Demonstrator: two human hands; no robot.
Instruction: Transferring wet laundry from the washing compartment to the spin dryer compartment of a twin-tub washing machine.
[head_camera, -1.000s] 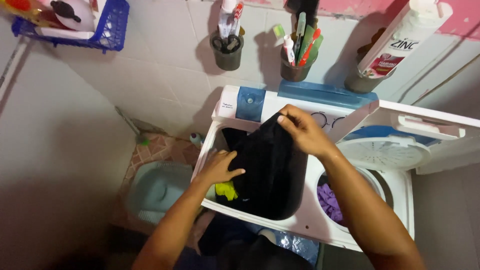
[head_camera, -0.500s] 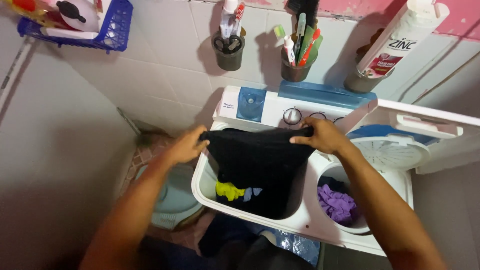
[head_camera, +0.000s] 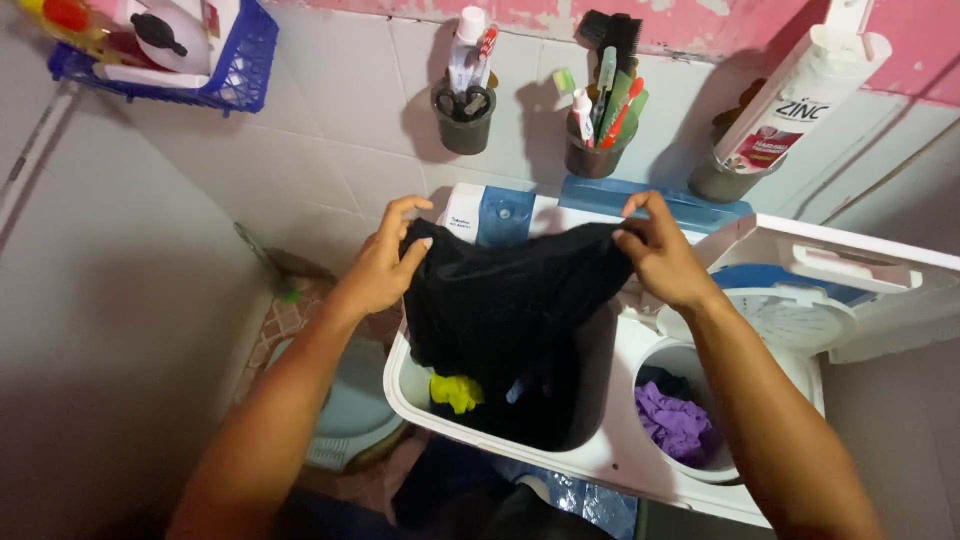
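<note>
above the washer tub (head_camera: 410, 390) we hold a black garment (head_camera: 510, 300) stretched out, our left hand (head_camera: 385, 265) pinching its left corner, our right hand (head_camera: 660, 255) pinching the right; yellow cloth (head_camera: 455, 390) lies below, purple cloth (head_camera: 680, 420) in the spinner

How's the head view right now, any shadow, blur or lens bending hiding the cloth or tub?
Head view: sharp, no motion blur; hard light throws dark shadows behind the wall cups; black cloth, held by left hand and right hand, shows little fold detail; tub inside is murky; wide lens bends the edges; lower left is dim.
</note>
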